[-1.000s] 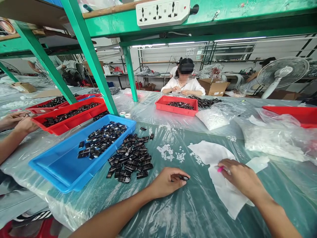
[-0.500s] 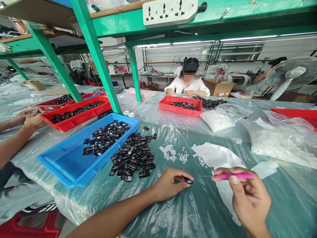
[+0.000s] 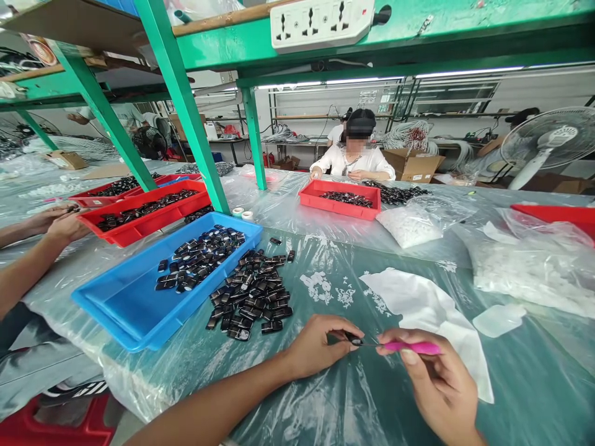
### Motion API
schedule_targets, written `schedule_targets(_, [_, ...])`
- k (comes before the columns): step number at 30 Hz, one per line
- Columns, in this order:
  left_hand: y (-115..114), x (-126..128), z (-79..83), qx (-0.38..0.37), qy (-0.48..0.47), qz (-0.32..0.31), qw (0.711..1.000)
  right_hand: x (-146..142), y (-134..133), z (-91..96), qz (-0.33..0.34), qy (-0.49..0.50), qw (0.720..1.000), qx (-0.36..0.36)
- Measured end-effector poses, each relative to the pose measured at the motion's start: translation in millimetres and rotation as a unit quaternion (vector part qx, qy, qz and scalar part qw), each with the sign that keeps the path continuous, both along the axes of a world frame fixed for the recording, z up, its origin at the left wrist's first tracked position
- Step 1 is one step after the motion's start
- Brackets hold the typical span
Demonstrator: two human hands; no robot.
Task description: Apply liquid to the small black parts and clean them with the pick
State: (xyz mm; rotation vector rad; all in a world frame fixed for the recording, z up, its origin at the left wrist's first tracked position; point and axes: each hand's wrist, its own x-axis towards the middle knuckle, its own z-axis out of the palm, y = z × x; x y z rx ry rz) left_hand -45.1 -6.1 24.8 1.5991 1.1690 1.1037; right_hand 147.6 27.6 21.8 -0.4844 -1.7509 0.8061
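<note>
Between the thumb and fingers of my left hand (image 3: 320, 344) is a small black plastic piece (image 3: 356, 340), with a whitish spot at its end. My right hand (image 3: 434, 378) is closed round the pink handle of a thin metal pick (image 3: 413, 347). The pick's shaft points left and its tip meets the black piece; whether it goes inside I cannot tell. Left of my left hand lies a heap of similar black pieces (image 3: 253, 291). Tiny white bits (image 3: 317, 287) are scattered on the plastic-covered table beyond my hands. A white cloth (image 3: 432, 303) lies behind my right hand.
A blue tray (image 3: 116, 303) with black pieces stands at the left, red trays (image 3: 121, 234) behind it. Bags of white parts (image 3: 530, 272) lie at the right. A co-worker (image 3: 356, 155) sits opposite; another person's hands (image 3: 65, 223) work at the left. Green shelf posts (image 3: 186, 118) rise from the table.
My right hand has moved left with the pick, bringing its tip from a gap away up to the black piece. My left hand has stayed nearly still.
</note>
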Motion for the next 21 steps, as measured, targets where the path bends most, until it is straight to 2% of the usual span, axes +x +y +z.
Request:
schedule_targets(3, [0, 0, 0.2, 0.001, 0.0, 0.002, 1.0, 2, 0, -1.1, 0.009, -0.02, 0.999, 0.029])
schedule_targets(6, [0, 0, -0.7, 0.003, -0.002, 0.006, 1.0, 5, 0, -0.1, 0.009, -0.06, 0.993, 0.099])
schedule_targets(12, [0, -1, -3.7, 0.001, -0.01, 0.019, 1.0, 9, 1, 7.0, 0.021, -0.13, 0.963, 0.236])
schedule_targets(16, [0, -1, -5.1, -0.006, -0.017, 0.019, 1.0, 6, 2, 14.1, 0.047, -0.141, 0.952, 0.268])
schedule_targets(21, [0, -2, -4.8, -0.008, -0.03, 0.016, 0.999, 0, 0, 23.6, 0.032, -0.13, 0.942, 0.308])
